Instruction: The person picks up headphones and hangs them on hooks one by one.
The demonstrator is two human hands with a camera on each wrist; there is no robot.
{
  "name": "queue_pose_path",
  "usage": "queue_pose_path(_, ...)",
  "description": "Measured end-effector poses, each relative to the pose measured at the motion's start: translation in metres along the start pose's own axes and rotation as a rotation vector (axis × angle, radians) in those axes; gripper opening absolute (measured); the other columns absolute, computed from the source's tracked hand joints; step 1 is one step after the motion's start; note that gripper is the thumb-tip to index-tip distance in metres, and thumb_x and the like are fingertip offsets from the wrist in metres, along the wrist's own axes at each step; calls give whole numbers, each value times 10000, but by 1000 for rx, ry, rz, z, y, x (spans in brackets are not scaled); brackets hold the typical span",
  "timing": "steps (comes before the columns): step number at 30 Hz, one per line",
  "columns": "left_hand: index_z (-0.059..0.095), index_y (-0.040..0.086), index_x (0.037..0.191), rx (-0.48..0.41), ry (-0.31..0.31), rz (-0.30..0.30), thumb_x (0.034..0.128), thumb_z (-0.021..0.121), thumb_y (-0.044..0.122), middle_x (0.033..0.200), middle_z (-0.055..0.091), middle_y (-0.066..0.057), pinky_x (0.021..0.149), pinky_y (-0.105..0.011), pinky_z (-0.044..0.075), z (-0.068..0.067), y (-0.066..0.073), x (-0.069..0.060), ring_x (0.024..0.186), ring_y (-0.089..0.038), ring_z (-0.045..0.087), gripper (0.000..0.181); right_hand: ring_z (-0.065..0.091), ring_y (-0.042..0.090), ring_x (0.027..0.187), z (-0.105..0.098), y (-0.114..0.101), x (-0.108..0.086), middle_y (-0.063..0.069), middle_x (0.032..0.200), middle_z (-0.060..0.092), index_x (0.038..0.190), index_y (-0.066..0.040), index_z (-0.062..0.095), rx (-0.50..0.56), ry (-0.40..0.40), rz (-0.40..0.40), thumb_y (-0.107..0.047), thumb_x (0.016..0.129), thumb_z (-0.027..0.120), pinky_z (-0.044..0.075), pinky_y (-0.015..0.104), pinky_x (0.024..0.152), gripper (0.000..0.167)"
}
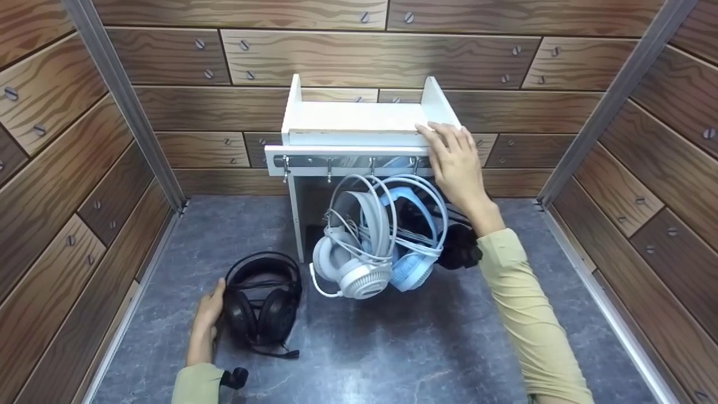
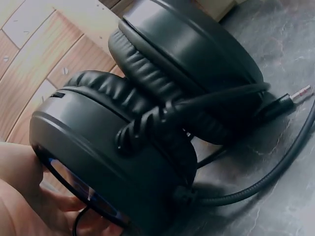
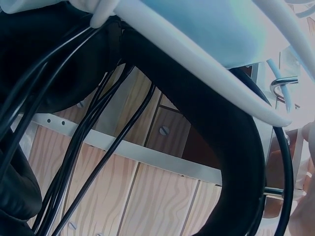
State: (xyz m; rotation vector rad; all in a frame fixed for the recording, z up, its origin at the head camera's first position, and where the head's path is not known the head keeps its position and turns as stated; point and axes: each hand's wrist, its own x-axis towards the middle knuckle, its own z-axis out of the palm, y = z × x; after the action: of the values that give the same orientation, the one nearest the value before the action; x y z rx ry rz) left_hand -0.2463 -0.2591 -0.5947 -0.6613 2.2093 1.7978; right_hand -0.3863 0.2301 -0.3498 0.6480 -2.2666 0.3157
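My left hand [image 1: 208, 306] holds a black headset [image 1: 263, 303] by its side, low at the left; the left wrist view shows fingers [image 2: 64, 206] curled at the outer ear cup [image 2: 98, 142]. My right hand [image 1: 457, 163] rests on the right front edge of a white shelf [image 1: 359, 118], fingers laid fairly straight over it. From the hook rail [image 1: 348, 160] below hang a white headset [image 1: 364, 275], a light-blue headset [image 1: 415, 264] and, partly hidden behind, a black one [image 1: 460, 247]. In the right wrist view the hanging black headset's headband [image 3: 236, 147] curves beside my hand.
Two metal hooks [image 1: 330, 168] at the rail's left carry nothing. Wood-patterned walls [image 1: 381, 56] enclose the grey marbled floor [image 1: 359, 359] at the back and both sides. The black headset's microphone boom [image 1: 275, 353] points toward the front.
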Motion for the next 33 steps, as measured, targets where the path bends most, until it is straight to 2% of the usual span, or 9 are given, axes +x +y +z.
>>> queue_pose_path(1, 99, -74, 1578, -16, -3, -8, 1036, 257, 620, 1620, 64, -348, 1205, -581, 199, 1, 0, 0, 1485, -512, 125, 895, 433, 303, 1365, 0, 0, 0, 84, 1468, 525, 1501, -251, 493, 1, 0, 0, -236, 1087, 418, 204, 505, 1211, 421)
queue_pose_path(3, 121, -80, 1578, -47, 22, -19, 1040, 272, 603, 1497, 296, -389, 1153, -520, 333, 2, 1, 0, 1352, -493, 384, 883, 435, 305, 1361, 0, 1, -1, 86, 1463, 527, 1499, -248, 495, 1, 5, -4, -232, 1086, 419, 213, 515, 1206, 420)
queue_pose_path(5, 210, -97, 1556, -84, 66, -20, 1048, 311, 568, 1155, 519, -312, 977, -419, 461, 4, 3, -1, 1027, -375, 570, 843, 439, 309, 1356, 0, 0, -1, 91, 1458, 529, 1497, -244, 497, 0, 13, -9, -226, 1085, 422, 231, 535, 1194, 419)
queue_pose_path(8, 338, -138, 1471, -142, 109, 8, 1056, 385, 497, 939, 471, -112, 787, -308, 427, 7, 6, -4, 804, -184, 484, 760, 447, 307, 1349, 1, 0, -1, 86, 1449, 537, 1491, -244, 505, 0, 25, -12, -221, 1081, 432, 250, 554, 1182, 417)
queue_pose_path(12, 482, -138, 1330, -210, 102, 45, 1057, 447, 352, 1008, 530, -99, 806, -287, 449, 11, 13, -10, 887, -177, 520, 562, 444, 299, 1354, 2, 0, -1, 75, 1450, 534, 1492, -246, 502, 2, 19, -6, -238, 1083, 425, 231, 533, 1193, 416)
queue_pose_path(18, 559, -36, 1038, -288, 110, 76, 1032, 442, 184, 739, 489, 29, 610, -211, 440, 15, 19, -17, 652, -71, 486, 250, 443, 301, 1351, 2, 0, -1, 85, 1445, 536, 1491, -239, 504, 3, 21, -7, -237, 1085, 425, 228, 539, 1193, 413)
queue_pose_path(22, 580, -27, 973, -334, 126, 101, 1024, 460, 143, 672, 513, 53, 568, -196, 444, 19, 18, -21, 577, -47, 488, 214, 439, 301, 1357, 2, 1, -1, 86, 1448, 532, 1493, -239, 500, -2, 17, -5, -249, 1090, 414, 221, 541, 1198, 412)
queue_pose_path(27, 642, -80, 1034, -381, 171, 117, 1035, 523, 206, 705, 561, 50, 604, -183, 459, 23, 16, -26, 628, -41, 517, 310, 440, 310, 1355, 2, 0, -1, 93, 1447, 536, 1491, -233, 503, 1, 25, -9, -251, 1087, 422, 219, 544, 1196, 412)
queue_pose_path(33, 561, 36, 879, -401, 213, 55, 997, 623, 294, 591, 419, 80, 522, -216, 383, 26, 16, -30, 524, -59, 405, 290, 446, 312, 1350, 2, 0, -1, 99, 1443, 540, 1484, -223, 510, 9, 35, -14, -258, 1091, 411, 228, 561, 1188, 407)
